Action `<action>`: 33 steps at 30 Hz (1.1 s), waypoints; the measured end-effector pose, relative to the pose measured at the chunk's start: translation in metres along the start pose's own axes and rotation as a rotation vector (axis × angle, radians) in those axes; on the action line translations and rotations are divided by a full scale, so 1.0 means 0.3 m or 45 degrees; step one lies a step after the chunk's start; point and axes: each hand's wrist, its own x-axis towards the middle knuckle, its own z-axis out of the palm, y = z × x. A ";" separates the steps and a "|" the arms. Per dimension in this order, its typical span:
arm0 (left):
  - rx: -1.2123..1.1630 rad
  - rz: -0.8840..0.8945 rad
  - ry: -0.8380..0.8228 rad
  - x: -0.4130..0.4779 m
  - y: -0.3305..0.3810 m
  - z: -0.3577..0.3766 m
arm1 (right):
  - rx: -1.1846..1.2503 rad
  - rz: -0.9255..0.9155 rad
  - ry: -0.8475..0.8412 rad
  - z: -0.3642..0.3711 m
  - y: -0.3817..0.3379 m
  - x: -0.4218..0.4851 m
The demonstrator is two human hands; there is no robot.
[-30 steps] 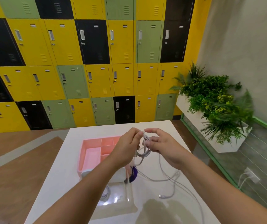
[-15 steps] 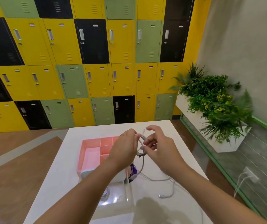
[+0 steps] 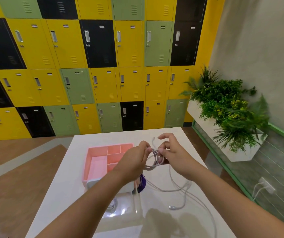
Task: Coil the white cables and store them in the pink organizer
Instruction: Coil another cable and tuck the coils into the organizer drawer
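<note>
The left hand (image 3: 134, 161) and right hand (image 3: 174, 156) are both pinching the half-wound white cable coil (image 3: 155, 160) above the desk (image 3: 60, 186), beside the pink organizer (image 3: 95, 149). Its loose tail (image 3: 180, 190) is trailing; a snag or slackening pinch could spring the loops.

Back wall: lockers (image 3: 103, 66) in yellow, green, black, with metal handles. White glossy table (image 3: 65, 186), reflections near front edge. Wood-tone floor (image 3: 9, 203), grey strip crossing at left. Right side: grey wall (image 3: 258, 48); white planter (image 3: 237, 152) full of green plants (image 3: 227, 107), some yellow blooms. Green-framed glass panel (image 3: 266, 169) beside planter. Wall outlet (image 3: 266, 185) low at right, white plug in it. Purple item (image 3: 142, 183) on table, partly hidden.
</note>
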 end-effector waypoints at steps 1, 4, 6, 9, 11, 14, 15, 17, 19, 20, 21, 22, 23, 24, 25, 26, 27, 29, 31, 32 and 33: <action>0.071 0.018 0.008 0.001 -0.005 0.000 | -0.018 0.021 -0.012 -0.004 0.000 0.002; 0.244 0.114 0.010 0.002 -0.023 -0.010 | -0.138 0.050 -0.064 -0.020 -0.002 0.008; 0.274 0.146 -0.034 -0.003 -0.026 -0.018 | -0.306 0.007 -0.078 -0.032 -0.013 0.008; 0.308 0.153 -0.065 -0.004 -0.025 -0.029 | -0.535 -0.130 -0.028 -0.044 -0.034 0.010; 0.272 0.120 -0.036 -0.002 -0.024 -0.036 | -0.698 -0.242 0.047 -0.046 -0.041 0.008; 0.093 0.039 0.014 -0.001 -0.010 -0.046 | -0.849 -0.386 0.212 -0.043 -0.044 0.003; 0.022 0.015 0.030 -0.004 -0.003 -0.047 | -0.890 -0.410 0.251 -0.042 -0.040 0.003; -0.123 -0.024 0.074 -0.006 0.014 -0.049 | -0.947 -0.427 0.313 -0.045 -0.027 0.010; -0.195 -0.040 0.120 -0.005 0.032 -0.050 | -0.868 -0.424 0.362 -0.045 -0.014 0.019; -0.215 -0.039 0.143 -0.005 0.043 -0.047 | -0.773 -0.408 0.380 -0.040 -0.008 0.020; -0.251 -0.042 0.170 -0.003 0.054 -0.044 | -0.657 -0.379 0.394 -0.031 -0.002 0.021; -0.305 -0.047 0.202 -0.001 0.065 -0.040 | -0.521 -0.336 0.403 -0.020 0.003 0.019; -0.363 -0.052 0.236 0.003 0.075 -0.038 | -0.375 -0.282 0.408 -0.006 0.009 0.018; -0.407 -0.058 0.269 0.008 0.084 -0.035 | -0.236 -0.227 0.409 0.008 0.013 0.014; -0.441 -0.068 0.304 0.012 0.091 -0.032 | -0.101 -0.171 0.403 0.024 0.014 0.011; -0.472 -0.082 0.341 0.016 0.096 -0.030 | 0.051 -0.107 0.381 0.037 0.008 0.006; -0.493 -0.099 0.377 0.019 0.098 -0.028 | 0.231 -0.038 0.343 0.050 -0.001 0.002; -0.490 -0.129 0.441 0.022 0.098 -0.022 | 0.526 0.063 0.265 0.066 -0.017 -0.006; -0.486 -0.146 0.481 0.021 0.092 -0.013 | 0.552 0.076 0.230 0.073 -0.026 -0.013; -0.497 -0.147 0.483 0.021 0.087 -0.008 | 0.526 0.072 0.224 0.074 -0.027 -0.015; -0.510 -0.145 0.471 0.020 0.081 -0.004 | 0.492 0.078 0.221 0.073 -0.026 -0.014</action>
